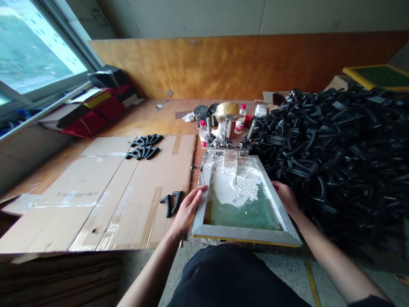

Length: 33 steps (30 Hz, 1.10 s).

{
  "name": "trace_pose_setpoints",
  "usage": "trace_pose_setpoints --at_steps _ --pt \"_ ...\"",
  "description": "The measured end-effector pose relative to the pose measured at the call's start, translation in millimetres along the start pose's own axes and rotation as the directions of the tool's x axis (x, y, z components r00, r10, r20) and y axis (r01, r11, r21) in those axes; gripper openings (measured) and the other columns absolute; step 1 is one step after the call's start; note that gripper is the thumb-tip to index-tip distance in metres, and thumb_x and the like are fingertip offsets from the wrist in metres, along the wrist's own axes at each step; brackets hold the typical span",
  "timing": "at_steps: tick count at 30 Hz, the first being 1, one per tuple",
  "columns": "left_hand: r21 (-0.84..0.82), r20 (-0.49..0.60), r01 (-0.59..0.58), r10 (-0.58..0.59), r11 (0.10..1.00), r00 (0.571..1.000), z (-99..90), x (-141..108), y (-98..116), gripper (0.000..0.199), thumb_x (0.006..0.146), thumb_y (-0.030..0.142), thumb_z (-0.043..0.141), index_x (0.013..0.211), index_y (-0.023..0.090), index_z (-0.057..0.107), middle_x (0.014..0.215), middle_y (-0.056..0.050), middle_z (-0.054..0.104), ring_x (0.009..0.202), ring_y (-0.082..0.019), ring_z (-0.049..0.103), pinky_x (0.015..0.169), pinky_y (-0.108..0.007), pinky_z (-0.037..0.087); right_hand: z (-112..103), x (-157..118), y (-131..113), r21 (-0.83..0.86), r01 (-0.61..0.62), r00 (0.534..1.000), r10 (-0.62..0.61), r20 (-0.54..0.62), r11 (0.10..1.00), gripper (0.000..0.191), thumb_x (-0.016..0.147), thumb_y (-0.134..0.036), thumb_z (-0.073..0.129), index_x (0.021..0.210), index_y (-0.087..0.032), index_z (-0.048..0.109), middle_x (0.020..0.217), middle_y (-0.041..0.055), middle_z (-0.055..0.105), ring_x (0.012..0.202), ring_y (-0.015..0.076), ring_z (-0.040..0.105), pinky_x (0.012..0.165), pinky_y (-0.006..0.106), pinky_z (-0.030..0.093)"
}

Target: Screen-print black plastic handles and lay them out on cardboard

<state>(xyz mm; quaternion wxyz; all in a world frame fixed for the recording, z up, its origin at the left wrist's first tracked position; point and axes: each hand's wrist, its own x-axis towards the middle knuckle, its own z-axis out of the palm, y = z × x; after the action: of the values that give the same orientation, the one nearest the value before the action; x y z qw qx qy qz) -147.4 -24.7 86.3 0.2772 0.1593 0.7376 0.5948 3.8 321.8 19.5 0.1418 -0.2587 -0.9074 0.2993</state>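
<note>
The fingers [194, 197] of your left hand [186, 212] are closed on the left rail of the metal frame [246, 236], and those of your right hand [286, 198] hold its right rail, partly hidden behind the edge. The frame lies right in front of you, at the near side of the bench [150, 121], with its near rail close to your body. White paste [236, 192] covers mostly the far part of its green mesh [236, 218].

On your right, a big pile of black plastic parts [306, 149] crowds up to the frame and your right hand, leaving little room there. Past the far rail stand the metal clamps [213, 142], then a bottle [203, 135] with a red cap, a second bottle [240, 119] like it, a roll of tape [226, 114] and a dark tub [201, 113]. Your left side has a flat cardboard sheet [105, 204]; two black handles [177, 202] lie on it just beside your left hand, and two rows of similar pieces [145, 152] lie farther back.

The frame's side rails run away from you towards the clamps, and its near rail runs crosswise. With this slanted view, you cannot tell for sure which axis is the longer.
</note>
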Motion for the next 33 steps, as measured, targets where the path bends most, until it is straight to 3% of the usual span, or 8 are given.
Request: trace_pose_setpoints --at_steps 2,5,9,13,21,25,30,33 --pt "0.048 0.008 0.066 -0.066 0.997 0.998 4.3 0.5 -26.3 0.065 0.086 0.058 0.051 0.139 0.02 0.049 0.088 -0.005 0.066 0.074 -0.017 0.059 0.062 -0.024 0.045 -7.6 20.5 -10.0 -0.014 -0.013 0.988 0.01 -0.156 1.0 0.033 0.089 -0.032 0.045 0.106 -0.018 0.07 0.098 0.0115 0.072 0.084 0.025 0.067 0.077 0.04 0.054" --pt "0.171 -0.033 0.133 -0.129 0.976 0.991 13.5 8.2 -62.3 0.072 0.086 0.055 0.052 0.147 0.021 0.037 0.072 0.001 0.058 0.057 -0.012 0.05 0.053 -0.021 0.037 7.8 49.3 -61.8 -0.11 0.236 0.938 -0.256 -0.232 0.965 0.045 0.085 -0.033 0.059 0.126 -0.016 0.059 0.137 0.0164 0.051 0.117 0.0289 0.054 0.096 0.045 0.047" --pt "0.299 -0.057 0.145 -0.134 0.943 0.989 21.0 18.3 -90.1 0.064 0.089 0.049 0.048 0.147 0.024 0.036 0.071 0.002 0.056 0.06 -0.013 0.051 0.054 -0.021 0.035 44.7 69.0 -131.5 -0.267 0.412 0.909 -0.411 0.061 0.871 0.048 0.08 -0.027 0.069 0.125 -0.016 0.056 0.133 0.0153 0.053 0.12 0.0309 0.048 0.099 0.045 0.042" --pt "0.334 -0.052 0.139 -0.13 0.932 0.99 20.9 20.7 -95.3 0.062 0.089 0.048 0.047 0.145 0.023 0.039 0.074 0.001 0.058 0.066 -0.015 0.055 0.058 -0.023 0.037 64.6 47.9 -141.1 -0.299 0.438 0.88 -0.335 0.337 0.848 0.012 0.085 -0.022 0.063 0.096 -0.019 0.064 0.095 0.0068 0.066 0.09 0.0229 0.061 0.079 0.032 0.046" --pt "0.331 -0.055 0.133 -0.121 0.934 0.991 19.7 20.9 -97.3 0.06 0.09 0.047 0.047 0.144 0.022 0.041 0.079 -0.002 0.062 0.072 -0.017 0.058 0.065 -0.025 0.041 43.6 -4.6 -120.1 -0.051 0.799 0.511 -0.632 0.583 0.599 0.018 0.078 -0.007 0.054 0.085 -0.02 0.064 0.085 0.0034 0.066 0.081 0.0178 0.059 0.067 0.026 0.042" --pt "0.325 -0.073 0.15 -0.134 0.934 0.988 19.6 20.9 -95.7 0.06 0.088 0.046 0.05 0.142 0.022 0.044 0.077 -0.001 0.061 0.069 -0.017 0.058 0.062 -0.025 0.04 47.6 4.3 -120.9 -0.101 0.718 0.645 -0.604 0.468 0.689 0.016 0.079 -0.009 0.057 0.086 -0.02 0.066 0.086 0.003 0.066 0.085 0.0186 0.059 0.07 0.026 0.043" --pt "0.215 -0.098 0.184 -0.167 0.959 0.981 20.5 18.0 -82.8 0.059 0.083 0.045 0.058 0.137 0.022 0.051 0.072 -0.001 0.062 0.062 -0.015 0.055 0.058 -0.024 0.041 56.4 -8.9 -112.7 -0.072 0.759 0.604 -0.659 0.449 0.647 0.019 0.082 -0.007 0.056 0.094 -0.018 0.067 0.091 0.0052 0.066 0.086 0.0183 0.059 0.073 0.027 0.046" --pt "0.169 -0.079 0.189 -0.178 0.967 0.981 17.4 15.3 -71.9 0.064 0.081 0.048 0.06 0.138 0.021 0.049 0.069 0.001 0.06 0.059 -0.014 0.053 0.056 -0.023 0.04 53.0 7.1 -125.4 -0.042 0.679 0.686 -0.612 0.393 0.733 0.014 0.084 -0.021 0.065 0.098 -0.021 0.067 0.089 0.0025 0.067 0.081 0.0171 0.062 0.072 0.026 0.048"
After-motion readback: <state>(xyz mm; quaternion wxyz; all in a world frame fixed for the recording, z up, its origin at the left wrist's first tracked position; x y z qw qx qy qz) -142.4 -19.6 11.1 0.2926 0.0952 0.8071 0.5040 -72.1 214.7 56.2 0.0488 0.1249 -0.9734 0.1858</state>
